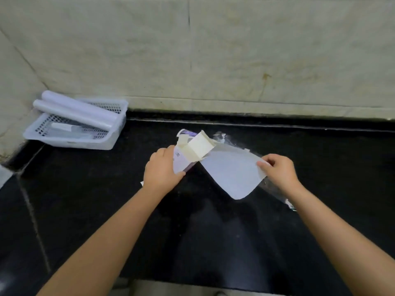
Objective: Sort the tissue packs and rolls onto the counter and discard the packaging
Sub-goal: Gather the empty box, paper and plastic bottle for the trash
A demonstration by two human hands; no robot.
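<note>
both hands are closed on something in the head view, the only one we have: our left hand (161,170) is wrapped around a small carton (185,155) whose top flaps stand open, and our right hand (277,170) pinches the far corner of a white sheet (232,175) that runs from the carton's mouth out to the right, held just above the black counter (203,236). under and behind the sheet lies crumpled clear wrapping (222,136), some of it trailing past our right wrist. well apart, in the back left corner, a white perforated basket (73,135) holds two long white rolls (74,111) laid across its rim and something flat beneath them that we cannot identify. we judge the sheet is being drawn out of the carton, so the likeliest slip is a tear at the pinched corner if the rest catches on the flaps, or the carton sliding from our left grip if the pull outruns the hold. the loose wrapping could also get dragged along, or be left behind among the sorted goods. as for writing, the carton shows a purple band and a small dark printed block that may be a code, but nothing is sharp enough to read, and we can name no brand.
</note>
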